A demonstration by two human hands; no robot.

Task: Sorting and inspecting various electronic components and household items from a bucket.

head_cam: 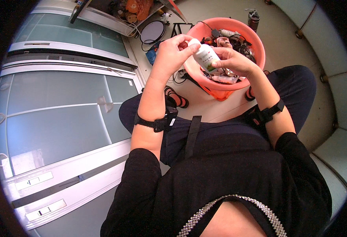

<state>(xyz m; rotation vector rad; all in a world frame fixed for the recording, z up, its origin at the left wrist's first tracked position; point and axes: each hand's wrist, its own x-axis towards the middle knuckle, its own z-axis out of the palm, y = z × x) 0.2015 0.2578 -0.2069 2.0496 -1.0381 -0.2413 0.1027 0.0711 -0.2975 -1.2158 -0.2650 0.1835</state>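
A white plastic bottle (206,59) with a printed label is held tilted above a pink plastic basin (259,44). My left hand (178,51) grips the bottle's white cap (194,42) between thumb and fingers. Around the bottle's body, near its lower part, closes my right hand (232,60). The cap sits at the bottle's top; whether it is loose cannot be told. Below, the basin holds a jumble of black cables, a white tube (225,79) and other small items, partly hidden by my hands and the bottle.
A round mirror-like disc (152,32) and a blue item (151,54) lie on the floor left of the basin. A dark canister (253,20) stands behind it at the right. Sliding glass-panelled doors (55,109) are at my left, pale cabinet fronts (336,89) at my right.
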